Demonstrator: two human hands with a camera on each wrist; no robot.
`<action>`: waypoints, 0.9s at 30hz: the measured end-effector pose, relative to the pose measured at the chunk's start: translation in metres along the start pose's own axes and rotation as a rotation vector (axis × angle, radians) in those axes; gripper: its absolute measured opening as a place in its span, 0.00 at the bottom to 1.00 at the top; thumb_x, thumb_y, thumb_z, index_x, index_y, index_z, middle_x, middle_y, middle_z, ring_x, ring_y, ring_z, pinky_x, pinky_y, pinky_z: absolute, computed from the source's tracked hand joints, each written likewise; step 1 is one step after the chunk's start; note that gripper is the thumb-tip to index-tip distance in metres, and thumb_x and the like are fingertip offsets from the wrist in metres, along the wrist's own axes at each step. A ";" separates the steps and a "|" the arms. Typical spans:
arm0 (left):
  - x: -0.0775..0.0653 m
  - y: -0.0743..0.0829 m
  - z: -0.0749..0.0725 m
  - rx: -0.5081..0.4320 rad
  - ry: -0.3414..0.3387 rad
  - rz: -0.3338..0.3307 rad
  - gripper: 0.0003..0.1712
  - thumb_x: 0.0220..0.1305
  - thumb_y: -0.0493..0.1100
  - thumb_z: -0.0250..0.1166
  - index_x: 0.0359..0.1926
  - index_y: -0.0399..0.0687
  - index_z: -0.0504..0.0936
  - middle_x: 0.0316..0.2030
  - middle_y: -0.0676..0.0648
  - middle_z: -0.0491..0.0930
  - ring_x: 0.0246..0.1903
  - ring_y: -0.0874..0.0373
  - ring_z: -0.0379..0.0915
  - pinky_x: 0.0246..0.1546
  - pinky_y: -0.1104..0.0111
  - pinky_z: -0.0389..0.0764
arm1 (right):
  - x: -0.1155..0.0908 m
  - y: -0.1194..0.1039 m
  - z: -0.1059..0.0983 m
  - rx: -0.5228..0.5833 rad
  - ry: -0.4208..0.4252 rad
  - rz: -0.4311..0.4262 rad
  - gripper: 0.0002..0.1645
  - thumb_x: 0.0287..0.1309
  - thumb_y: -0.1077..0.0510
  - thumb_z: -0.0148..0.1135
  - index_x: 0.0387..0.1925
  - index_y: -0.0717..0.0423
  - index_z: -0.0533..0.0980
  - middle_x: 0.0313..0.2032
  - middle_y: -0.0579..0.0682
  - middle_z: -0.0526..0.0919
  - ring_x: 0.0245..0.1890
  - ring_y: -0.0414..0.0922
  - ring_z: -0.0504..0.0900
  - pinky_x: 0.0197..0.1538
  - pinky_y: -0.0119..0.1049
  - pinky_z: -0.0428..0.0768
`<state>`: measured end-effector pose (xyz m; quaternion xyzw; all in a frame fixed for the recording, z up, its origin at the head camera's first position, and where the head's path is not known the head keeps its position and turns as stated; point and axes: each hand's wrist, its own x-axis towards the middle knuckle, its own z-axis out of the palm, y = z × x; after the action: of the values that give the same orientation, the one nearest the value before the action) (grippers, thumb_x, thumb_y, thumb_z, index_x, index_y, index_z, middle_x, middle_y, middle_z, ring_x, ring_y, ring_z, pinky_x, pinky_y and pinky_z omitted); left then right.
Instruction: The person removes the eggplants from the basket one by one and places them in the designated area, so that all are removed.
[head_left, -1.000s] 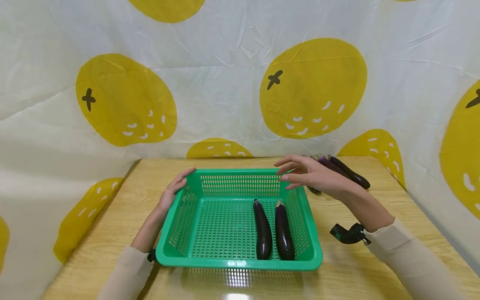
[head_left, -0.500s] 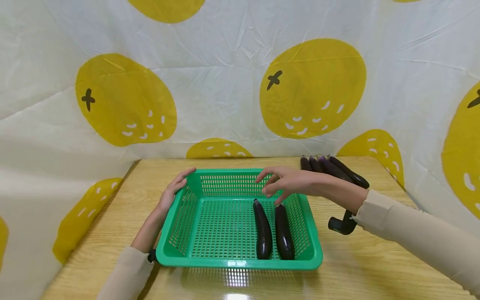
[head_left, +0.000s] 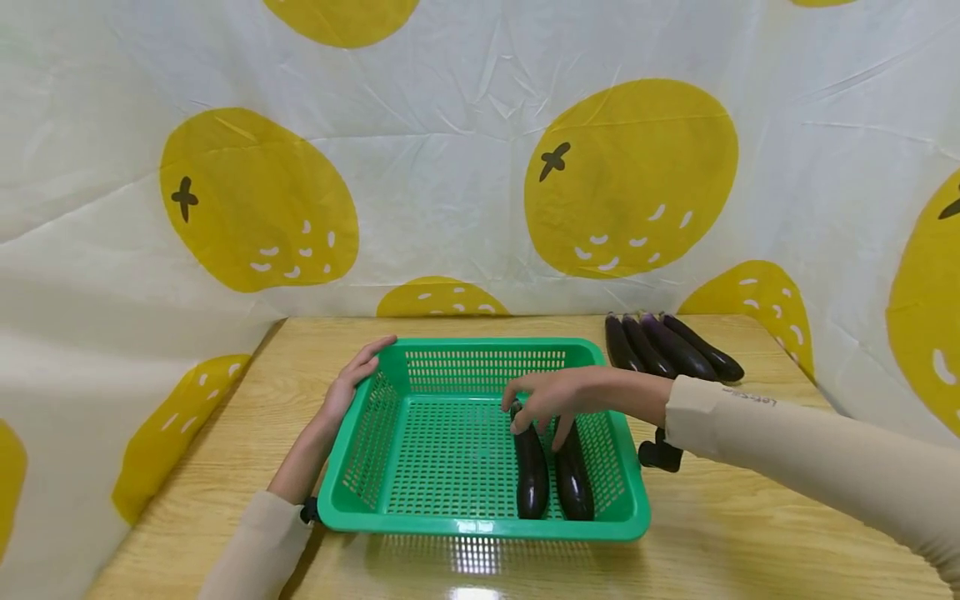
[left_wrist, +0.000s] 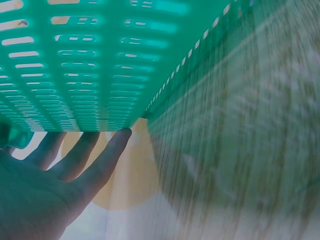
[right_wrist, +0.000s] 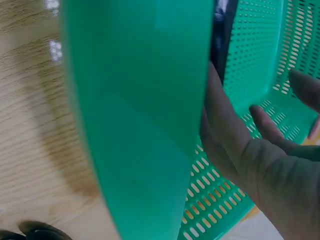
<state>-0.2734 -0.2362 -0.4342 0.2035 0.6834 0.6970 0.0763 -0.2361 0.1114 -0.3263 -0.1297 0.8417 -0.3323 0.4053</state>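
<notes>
A green plastic basket [head_left: 480, 527] with slotted walls stands on the table, two dark purple eggplants lying lengthwise in its right half. My left hand [head_left: 347, 385] holds the basket's left rim near the far corner; in the left wrist view its fingers [left_wrist: 102, 167] reach along the outer wall. Inside the basket, my right hand [head_left: 558, 393] hovers over the stem ends of the left eggplant [head_left: 532, 483] and the right eggplant [head_left: 575, 487]. Its fingers are spread and bent downward, partly hiding both stem ends. Whether a fingertip touches either eggplant, I cannot tell.
Several more eggplants [head_left: 678, 350] lie side by side on the wooden table [head_left: 750, 508] behind the basket's right corner. A white cloth [head_left: 450, 208] printed with yellow fruit hangs behind the table and along its sides.
My right hand has moved left and down, from above the basket's far right corner to over the two eggplants inside. The left hand keeps its place on the rim.
</notes>
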 end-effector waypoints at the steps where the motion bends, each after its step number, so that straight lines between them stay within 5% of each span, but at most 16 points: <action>1: 0.000 0.000 0.000 -0.002 -0.001 0.000 0.32 0.85 0.46 0.35 0.82 0.39 0.49 0.81 0.34 0.47 0.66 0.66 0.66 0.61 0.76 0.74 | 0.002 -0.001 0.001 -0.011 -0.009 0.014 0.27 0.70 0.56 0.65 0.67 0.52 0.70 0.68 0.59 0.69 0.60 0.60 0.78 0.47 0.50 0.88; 11: 0.004 -0.001 0.002 -0.013 0.001 0.010 0.31 0.85 0.45 0.35 0.82 0.39 0.50 0.81 0.35 0.47 0.66 0.66 0.66 0.62 0.76 0.74 | 0.011 0.000 0.006 -0.039 -0.050 0.097 0.26 0.68 0.58 0.66 0.65 0.54 0.72 0.61 0.56 0.76 0.62 0.64 0.74 0.47 0.50 0.88; 27: 0.001 -0.002 0.000 -0.020 -0.003 -0.002 0.32 0.85 0.46 0.34 0.82 0.39 0.48 0.81 0.35 0.47 0.66 0.64 0.66 0.60 0.74 0.76 | 0.017 -0.004 0.012 -0.010 -0.108 0.146 0.25 0.68 0.59 0.66 0.64 0.56 0.72 0.73 0.67 0.63 0.69 0.75 0.67 0.46 0.54 0.88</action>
<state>-0.2743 -0.2357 -0.4362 0.2032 0.6763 0.7035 0.0801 -0.2375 0.0943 -0.3392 -0.0880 0.8274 -0.2903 0.4727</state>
